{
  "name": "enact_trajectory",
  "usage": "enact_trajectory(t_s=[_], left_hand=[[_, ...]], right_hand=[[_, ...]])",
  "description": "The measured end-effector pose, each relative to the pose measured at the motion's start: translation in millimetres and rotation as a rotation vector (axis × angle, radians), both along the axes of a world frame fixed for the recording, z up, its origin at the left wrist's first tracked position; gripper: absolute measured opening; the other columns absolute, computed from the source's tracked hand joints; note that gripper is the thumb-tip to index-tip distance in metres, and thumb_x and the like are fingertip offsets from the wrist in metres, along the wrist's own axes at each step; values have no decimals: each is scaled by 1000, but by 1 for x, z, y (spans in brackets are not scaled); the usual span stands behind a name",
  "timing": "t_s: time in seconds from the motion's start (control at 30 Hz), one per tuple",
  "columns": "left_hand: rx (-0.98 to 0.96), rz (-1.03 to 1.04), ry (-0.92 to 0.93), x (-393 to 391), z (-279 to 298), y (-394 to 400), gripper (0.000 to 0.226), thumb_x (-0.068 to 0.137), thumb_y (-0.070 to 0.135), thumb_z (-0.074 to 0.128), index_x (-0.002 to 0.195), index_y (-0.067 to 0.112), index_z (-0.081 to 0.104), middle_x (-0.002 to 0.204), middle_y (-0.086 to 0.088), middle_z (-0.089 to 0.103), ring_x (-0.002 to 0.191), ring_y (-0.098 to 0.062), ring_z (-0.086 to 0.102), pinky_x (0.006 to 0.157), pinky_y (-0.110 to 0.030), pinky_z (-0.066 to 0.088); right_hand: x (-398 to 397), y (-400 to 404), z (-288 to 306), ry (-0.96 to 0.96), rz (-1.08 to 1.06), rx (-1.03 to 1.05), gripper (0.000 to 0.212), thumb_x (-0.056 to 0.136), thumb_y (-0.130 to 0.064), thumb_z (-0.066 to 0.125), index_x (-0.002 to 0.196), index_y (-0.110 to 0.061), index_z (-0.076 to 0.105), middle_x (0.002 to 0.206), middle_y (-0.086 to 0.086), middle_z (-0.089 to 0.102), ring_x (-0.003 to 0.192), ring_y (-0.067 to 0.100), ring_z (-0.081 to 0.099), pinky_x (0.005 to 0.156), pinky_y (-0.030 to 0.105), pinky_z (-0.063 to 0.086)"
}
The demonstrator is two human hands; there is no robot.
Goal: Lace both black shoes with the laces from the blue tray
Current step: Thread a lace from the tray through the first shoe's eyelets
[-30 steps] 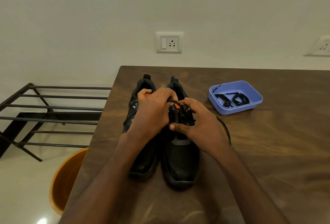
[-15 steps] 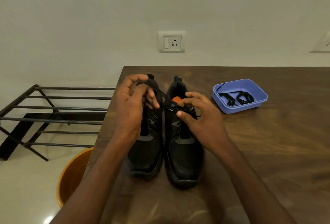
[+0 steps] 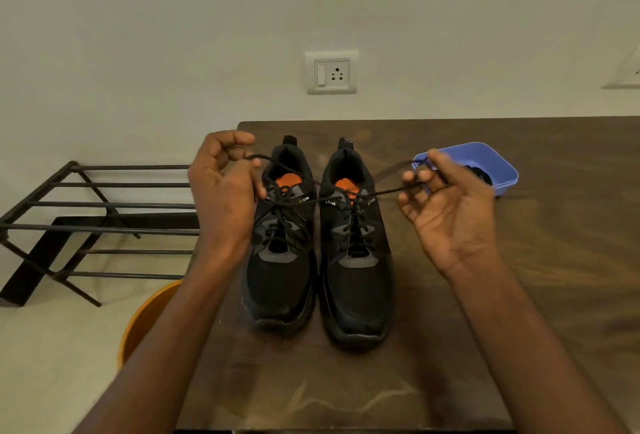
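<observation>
Two black shoes are being shown side by side near the left end of a dark wooden table [image 3: 519, 295], toes pointing toward the viewer and heels toward the wall, so their long axes are running front to back. The left shoe [image 3: 280, 271] and the right shoe [image 3: 356, 281] are made of matte mesh with grey panels, thick rounded soles and orange insoles, and laces are crossed through the eyelets of both. A thin black lace [image 3: 346, 195] is being stretched sideways across both shoe openings. One end is being pinched by the left hand [image 3: 223, 187] between thumb and curled fingers beside the left shoe; the other end is being held in the curled fingers of the right hand [image 3: 448, 215], palm up. Behind the right hand, a glossy blue tray [image 3: 498, 165] with rounded corners is sitting on the table, holding another coiled black lace [image 3: 479, 173]. Compared with half a second earlier, the hands are now being held much farther apart, and the lace is being drawn out longer and flatter.
</observation>
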State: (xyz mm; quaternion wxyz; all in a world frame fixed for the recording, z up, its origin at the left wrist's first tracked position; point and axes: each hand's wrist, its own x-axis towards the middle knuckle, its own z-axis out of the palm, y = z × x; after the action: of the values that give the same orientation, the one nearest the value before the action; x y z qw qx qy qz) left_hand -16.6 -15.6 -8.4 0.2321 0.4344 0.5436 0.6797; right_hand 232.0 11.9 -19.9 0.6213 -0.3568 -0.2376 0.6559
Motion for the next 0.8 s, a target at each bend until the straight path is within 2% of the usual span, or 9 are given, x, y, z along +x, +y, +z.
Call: enact_trajectory(t_s=[0.07, 0.17, 0.27, 0.33, 0.4, 0.57, 0.63, 0.7, 0.8], left_hand=[[9, 103, 196, -5, -2, -3, 27, 86, -6, 50, 102, 6, 68, 77, -7, 61, 55, -16, 51, 48, -27, 42], [-35, 260, 522, -4, 1, -9, 18, 90, 9, 53, 85, 14, 70, 61, 7, 56, 49, -10, 45, 50, -24, 34], [-311, 368, 833, 6, 6, -13, 20, 94, 34, 54, 83, 23, 65, 78, 9, 62, 68, -9, 55, 72, -36, 48], [-378, 365, 1008, 13, 0, -11, 19, 96, 38, 58, 104, 25, 68, 115, 2, 61, 105, -19, 58, 99, -51, 43], [-294, 193, 1064, 24, -6, -9, 23, 98, 38, 59, 118, 28, 65, 131, 3, 54, 125, -19, 50, 108, -49, 33], [-254, -188, 1139, 50, -25, -3, 32, 93, 50, 65, 123, 37, 61, 128, 14, 56, 125, -13, 49, 115, -47, 29], [-245, -224, 1075, 46, -25, -1, 18, 92, 41, 70, 108, 33, 66, 110, 14, 59, 107, -12, 56, 108, -48, 40], [-257, -262, 1059, 37, -21, 0, 7, 92, 33, 73, 92, 34, 66, 94, 16, 58, 91, -6, 56, 102, -50, 46], [-342, -356, 1121, 20, -14, -3, 13, 89, 27, 72, 86, 36, 63, 96, 16, 56, 103, -5, 54, 112, -45, 29]], right_hand=[[7, 1, 3, -3, -132, 14, 22, 101, -35, 56, 101, -15, 66, 68, 1, 50, 64, 14, 55, 67, 29, 47], [14, 3, 5, -556, -285, 5, 25, 105, -31, 53, 100, -11, 67, 53, 1, 47, 44, 12, 42, 45, 25, 41], [14, 0, 1, -927, -58, -108, 23, 106, -32, 54, 102, -12, 64, 56, 1, 60, 41, 12, 54, 44, 25, 46], [11, -4, -5, -1149, 120, -172, 16, 104, -32, 56, 99, -19, 63, 69, 3, 69, 53, 13, 67, 55, 30, 55], [7, -3, -14, -1425, 203, -178, 15, 98, -34, 60, 100, -19, 63, 85, 4, 72, 77, 20, 70, 75, 39, 58], [-1, -10, -16, -1859, 159, -96, 42, 93, -33, 69, 129, -19, 54, 145, 13, 41, 130, 34, 41, 100, 39, 40], [-2, -10, -13, -1818, 38, 71, 46, 92, -25, 71, 135, -21, 55, 148, 9, 41, 134, 31, 39, 102, 35, 39], [-5, -7, -13, -1599, -32, 243, 41, 92, -14, 70, 131, -25, 62, 139, 1, 52, 121, 18, 54, 93, 22, 44], [-14, -5, -16, -1413, -42, 383, 32, 95, -6, 65, 117, -29, 70, 124, -6, 60, 98, 6, 63, 81, 19, 54]])
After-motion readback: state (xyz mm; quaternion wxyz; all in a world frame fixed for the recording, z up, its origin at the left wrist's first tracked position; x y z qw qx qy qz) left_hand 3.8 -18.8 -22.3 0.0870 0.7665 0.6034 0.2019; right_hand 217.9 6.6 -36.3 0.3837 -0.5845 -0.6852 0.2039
